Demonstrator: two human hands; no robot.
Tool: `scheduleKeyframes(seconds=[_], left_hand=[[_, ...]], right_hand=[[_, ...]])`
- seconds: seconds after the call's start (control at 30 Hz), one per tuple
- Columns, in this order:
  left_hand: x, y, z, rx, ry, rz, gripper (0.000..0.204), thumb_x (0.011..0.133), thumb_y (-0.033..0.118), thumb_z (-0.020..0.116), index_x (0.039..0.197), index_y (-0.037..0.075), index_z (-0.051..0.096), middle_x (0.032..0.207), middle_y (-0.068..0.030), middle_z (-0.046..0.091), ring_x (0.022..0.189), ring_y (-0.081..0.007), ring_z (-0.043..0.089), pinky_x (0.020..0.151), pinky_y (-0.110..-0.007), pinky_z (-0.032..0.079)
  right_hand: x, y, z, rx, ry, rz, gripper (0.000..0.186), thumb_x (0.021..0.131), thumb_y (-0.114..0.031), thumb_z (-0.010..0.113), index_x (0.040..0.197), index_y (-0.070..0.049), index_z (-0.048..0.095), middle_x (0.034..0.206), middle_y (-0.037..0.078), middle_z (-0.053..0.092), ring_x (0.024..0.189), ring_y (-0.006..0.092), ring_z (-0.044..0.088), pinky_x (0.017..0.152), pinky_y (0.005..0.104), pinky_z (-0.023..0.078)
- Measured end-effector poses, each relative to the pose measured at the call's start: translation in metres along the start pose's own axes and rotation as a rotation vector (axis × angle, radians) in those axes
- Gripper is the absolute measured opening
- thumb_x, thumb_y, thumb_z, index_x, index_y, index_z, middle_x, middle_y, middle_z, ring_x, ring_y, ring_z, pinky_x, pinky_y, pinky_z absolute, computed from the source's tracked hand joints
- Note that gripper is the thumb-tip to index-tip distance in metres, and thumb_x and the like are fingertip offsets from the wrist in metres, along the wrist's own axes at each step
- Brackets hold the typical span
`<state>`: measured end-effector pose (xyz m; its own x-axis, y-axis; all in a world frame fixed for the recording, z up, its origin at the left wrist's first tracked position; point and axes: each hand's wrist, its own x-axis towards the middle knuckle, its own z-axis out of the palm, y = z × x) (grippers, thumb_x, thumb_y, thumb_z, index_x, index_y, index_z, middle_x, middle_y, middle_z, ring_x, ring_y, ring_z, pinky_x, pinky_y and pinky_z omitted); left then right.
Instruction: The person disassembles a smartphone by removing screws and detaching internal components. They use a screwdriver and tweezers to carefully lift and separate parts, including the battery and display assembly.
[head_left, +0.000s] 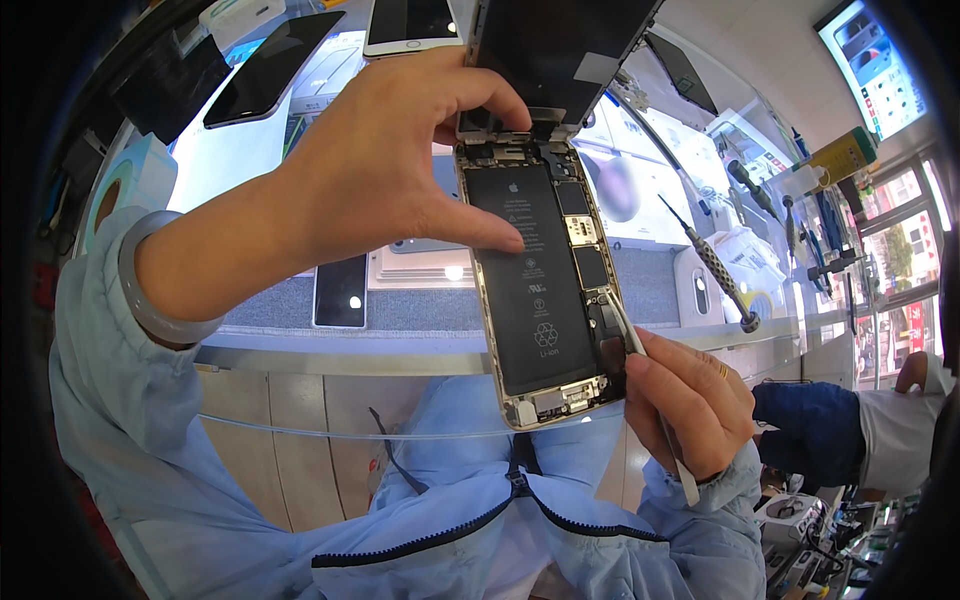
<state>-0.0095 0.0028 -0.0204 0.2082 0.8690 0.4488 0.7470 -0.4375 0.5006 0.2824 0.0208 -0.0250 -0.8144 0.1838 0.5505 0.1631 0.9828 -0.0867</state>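
An opened smartphone (528,300) lies at the glass counter's front edge, its black battery and gold frame exposed. The lifted screen (550,60) stands up at the phone's far end. My left hand (410,150) grips the phone where screen and body meet: the index finger touches the screen's lower edge, and the thumb lies over the battery. Its other fingers are mostly hidden. My right hand (695,400) pinches metal tweezers (683,470) beside the phone's right side. Their tips reach over the parts right of the battery; whether they grip anything there is too small to tell.
Several phones, such as a black one (275,70) and a white-framed one (412,25), lie on the counter. A screwdriver (715,265) and a green-yellow bottle (840,158) are at the right. A roll of tape (110,200) stands left. Another person (860,430) is at far right.
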Motion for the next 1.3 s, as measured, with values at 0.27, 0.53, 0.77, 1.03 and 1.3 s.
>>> scheduleKeyframes(seconds=[0.27,0.53,0.77,1.03,1.3], left_hand=[[0.0,0.001,0.0,-0.008,-0.002,-0.016,0.059,0.057,0.018,0.089,0.108,0.006,0.061,0.108,-0.0069,0.057,0.101,-0.0199,0.059,0.086,-0.031,0.051],[0.0,0.0,0.001,-0.014,0.004,-0.004,0.059,0.057,0.018,0.088,0.108,0.006,0.061,0.107,-0.0069,0.057,0.101,-0.0202,0.059,0.086,-0.032,0.051],[0.0,-0.001,0.003,-0.037,0.016,-0.01,0.058,0.057,0.018,0.088,0.107,0.006,0.061,0.106,-0.0069,0.056,0.102,-0.0211,0.059,0.087,-0.033,0.051],[0.0,0.0,0.003,-0.038,0.017,-0.001,0.058,0.058,0.019,0.088,0.107,0.006,0.061,0.106,-0.0067,0.056,0.101,-0.0212,0.058,0.088,-0.033,0.051],[-0.001,0.002,0.004,-0.055,0.022,-0.023,0.057,0.058,0.018,0.088,0.107,0.006,0.061,0.106,-0.0066,0.056,0.1,-0.0205,0.058,0.087,-0.032,0.05]], right_hand=[[-0.002,0.002,0.0,0.126,0.054,0.08,0.028,0.066,0.007,0.07,0.093,0.002,0.067,0.093,0.018,0.068,0.081,0.0267,0.07,0.068,0.0298,0.058],[0.002,0.002,0.002,0.188,0.106,0.147,0.027,0.067,0.008,0.07,0.092,0.0,0.067,0.089,0.016,0.069,0.073,0.0247,0.069,0.061,0.0287,0.056],[0.003,0.0,0.001,0.151,0.128,0.168,0.027,0.069,0.008,0.071,0.094,0.0,0.066,0.087,0.016,0.069,0.071,0.0243,0.069,0.06,0.0284,0.055],[0.003,0.001,0.002,0.166,0.1,0.126,0.028,0.069,0.01,0.071,0.095,0.003,0.065,0.089,0.018,0.068,0.078,0.0265,0.069,0.065,0.0296,0.056],[0.008,0.003,-0.001,0.223,0.099,0.117,0.028,0.067,0.009,0.071,0.093,0.002,0.065,0.087,0.018,0.069,0.078,0.027,0.069,0.067,0.0303,0.056]])
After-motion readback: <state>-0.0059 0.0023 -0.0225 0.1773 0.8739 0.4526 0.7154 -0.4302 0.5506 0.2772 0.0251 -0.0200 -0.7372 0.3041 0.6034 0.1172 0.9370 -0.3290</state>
